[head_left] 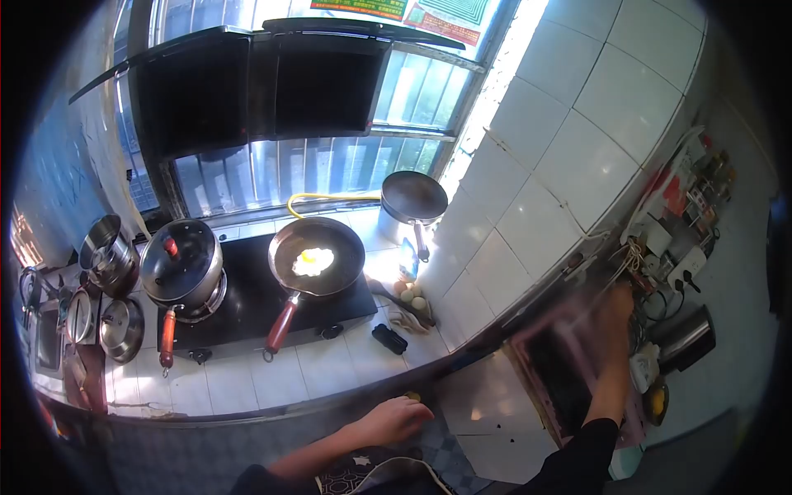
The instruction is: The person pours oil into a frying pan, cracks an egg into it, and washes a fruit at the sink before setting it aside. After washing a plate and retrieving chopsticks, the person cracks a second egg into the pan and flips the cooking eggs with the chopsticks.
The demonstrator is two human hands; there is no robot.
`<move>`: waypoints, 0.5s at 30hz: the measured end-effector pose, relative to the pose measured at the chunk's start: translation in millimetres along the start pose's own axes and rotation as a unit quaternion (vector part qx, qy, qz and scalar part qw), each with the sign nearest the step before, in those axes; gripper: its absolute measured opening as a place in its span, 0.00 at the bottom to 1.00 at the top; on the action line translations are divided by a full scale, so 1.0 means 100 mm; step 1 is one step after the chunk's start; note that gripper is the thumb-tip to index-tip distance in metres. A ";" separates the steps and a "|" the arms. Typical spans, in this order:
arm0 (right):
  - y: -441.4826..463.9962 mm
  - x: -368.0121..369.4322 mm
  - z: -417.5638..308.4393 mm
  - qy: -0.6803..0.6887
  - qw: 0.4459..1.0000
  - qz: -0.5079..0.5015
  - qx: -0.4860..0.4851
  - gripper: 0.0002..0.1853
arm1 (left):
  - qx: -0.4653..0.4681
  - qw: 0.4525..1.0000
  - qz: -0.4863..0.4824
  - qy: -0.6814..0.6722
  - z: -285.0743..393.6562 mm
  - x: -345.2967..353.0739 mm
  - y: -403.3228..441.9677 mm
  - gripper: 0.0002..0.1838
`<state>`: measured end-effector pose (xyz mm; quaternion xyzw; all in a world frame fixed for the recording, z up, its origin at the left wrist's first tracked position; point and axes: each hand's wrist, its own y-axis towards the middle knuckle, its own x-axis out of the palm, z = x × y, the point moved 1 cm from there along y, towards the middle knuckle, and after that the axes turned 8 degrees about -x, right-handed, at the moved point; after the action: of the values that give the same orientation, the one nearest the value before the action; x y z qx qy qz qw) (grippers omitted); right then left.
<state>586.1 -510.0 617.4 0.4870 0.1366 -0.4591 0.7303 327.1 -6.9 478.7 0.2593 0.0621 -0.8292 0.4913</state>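
Note:
My left hand (pixel 392 420) hangs low in front of my body, fingers loosely bent and partly spread, with nothing visible in it. Just beyond its fingers is a small yellowish thing (pixel 412 396), too small to name. My right hand (pixel 615 309) reaches far to the right, over a pinkish-framed dark panel (pixel 561 375) and beside a cluttered surface. Blur and angle hide its fingers and anything in them. A frying pan (pixel 350 276) with a red handle sits on the black gas stove (pixel 247 247). It holds a fried egg (pixel 313 262), yolk upward.
A lidded pan (pixel 186 272) stands on the left burner. Another pan (pixel 415 198) rests by the wall, near several eggs (pixel 412 295) and a black object (pixel 388 339). Bottles (pixel 705 198), a power strip (pixel 686 268) and a metal container (pixel 686 340) crowd the right side.

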 end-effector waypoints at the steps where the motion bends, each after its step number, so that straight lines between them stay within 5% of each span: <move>1: -0.03 -0.06 0.01 0.033 0.999 0.019 0.008 0.08 | 0.006 1.000 -0.016 -0.018 -0.04 0.02 0.02 0.09; 3: -0.03 -0.65 -0.21 0.097 0.989 -0.053 0.104 0.10 | 0.008 0.999 -0.033 -0.035 -0.08 0.03 0.05 0.09; 9: -0.33 -1.37 -0.41 0.175 0.984 0.035 0.001 0.10 | -0.047 0.964 -0.133 -0.224 -0.16 0.09 0.19 0.12; 11: -0.51 -1.85 -0.62 0.171 0.982 0.062 -0.051 0.09 | -0.069 0.888 -0.178 -0.419 -0.22 0.16 0.28 0.14; 13: -0.76 -2.09 -0.78 0.184 0.971 0.096 -0.116 0.09 | -0.072 0.877 -0.203 -0.430 -0.27 0.19 0.37 0.17; 15: -1.10 -2.32 -1.02 0.171 0.953 0.113 -0.223 0.09 | -0.166 0.765 -0.229 -0.578 -0.26 0.22 0.43 0.22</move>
<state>397.3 -311.5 653.0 0.3951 0.3022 -0.2412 0.8333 364.7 -36.3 452.0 -0.3771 -0.0394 -0.8867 0.2646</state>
